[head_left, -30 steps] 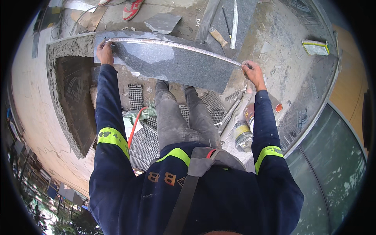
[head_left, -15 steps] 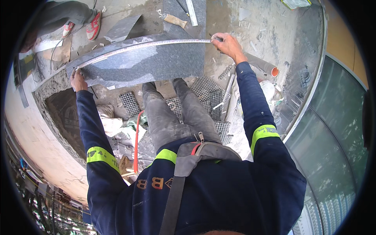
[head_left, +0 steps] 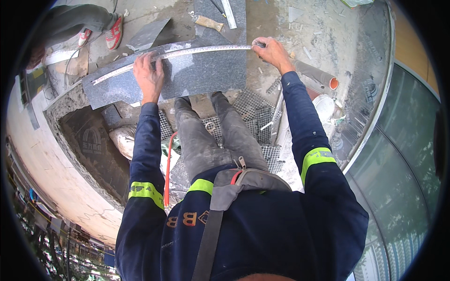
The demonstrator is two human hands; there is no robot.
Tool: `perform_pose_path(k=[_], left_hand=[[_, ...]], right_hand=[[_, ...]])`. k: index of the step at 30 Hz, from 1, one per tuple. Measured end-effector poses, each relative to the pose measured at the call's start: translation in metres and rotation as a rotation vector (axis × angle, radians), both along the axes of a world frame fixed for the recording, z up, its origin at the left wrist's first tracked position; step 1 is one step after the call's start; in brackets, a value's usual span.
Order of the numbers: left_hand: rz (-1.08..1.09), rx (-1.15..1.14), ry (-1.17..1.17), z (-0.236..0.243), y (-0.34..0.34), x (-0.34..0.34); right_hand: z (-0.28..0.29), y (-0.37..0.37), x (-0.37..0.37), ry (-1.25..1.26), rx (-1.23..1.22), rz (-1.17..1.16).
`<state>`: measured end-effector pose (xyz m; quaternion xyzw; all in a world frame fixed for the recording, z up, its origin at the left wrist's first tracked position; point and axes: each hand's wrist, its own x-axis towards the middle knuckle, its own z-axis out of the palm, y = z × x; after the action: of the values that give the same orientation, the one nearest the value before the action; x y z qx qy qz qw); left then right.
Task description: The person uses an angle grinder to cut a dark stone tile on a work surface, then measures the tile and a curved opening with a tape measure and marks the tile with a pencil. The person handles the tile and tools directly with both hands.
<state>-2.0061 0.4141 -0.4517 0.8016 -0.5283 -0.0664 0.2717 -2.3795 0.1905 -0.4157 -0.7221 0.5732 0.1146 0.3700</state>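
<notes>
A grey, speckled stone slab (head_left: 206, 70) lies in front of my legs. Along its far side runs the white blade of a tape measure (head_left: 206, 49), its left end resting free near the slab's left corner. My left hand (head_left: 148, 78) lies over the blade left of the slab's middle, thumb and fingers apart. Just past the slab's right edge, my right hand (head_left: 274, 53) grips the other end of the tape measure. Something dark shows between those fingers; the tape's case is mostly hidden.
Beyond the slab lie a wooden-handled tool (head_left: 209, 22) and a pale metal strip (head_left: 228, 14). A grey pipe (head_left: 316, 75) with an orange end is at right. Black grid mats (head_left: 251, 105) and a red hose (head_left: 168, 171) surround my legs. Another person's shoe (head_left: 114, 33) is far left.
My left hand has left the blade's left end and moved right along it, to nearer the slab's middle. The right hand stays at the other end, still gripping the tape measure.
</notes>
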Motion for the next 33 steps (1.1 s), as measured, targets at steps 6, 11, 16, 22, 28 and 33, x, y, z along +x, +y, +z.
perform_pose_path(k=[6, 11, 16, 22, 28, 33], left_hand=[[-0.182, -0.056, 0.115, -0.009, -0.057, -0.115], [-0.132, 0.057, 0.089, -0.021, -0.068, -0.123], [-0.11, 0.069, 0.209, -0.027, -0.067, -0.118], [-0.105, 0.073, 0.255, -0.023, -0.069, -0.118], [-0.092, 0.08, 0.261, -0.027, -0.068, -0.114], [-0.083, 0.077, 0.307, -0.026, -0.068, -0.119]], right_hand=[[-0.015, 0.009, -0.001, -0.075, -0.048, -0.027], [-0.009, 0.018, 0.012, -0.085, -0.156, 0.02], [-0.005, 0.026, 0.013, -0.175, -0.179, 0.035], [-0.011, 0.034, 0.008, -0.298, -0.239, -0.001], [0.004, 0.043, 0.019, -0.114, -0.405, -0.006], [0.003, 0.002, 0.042, -0.179, -0.552, -0.028]])
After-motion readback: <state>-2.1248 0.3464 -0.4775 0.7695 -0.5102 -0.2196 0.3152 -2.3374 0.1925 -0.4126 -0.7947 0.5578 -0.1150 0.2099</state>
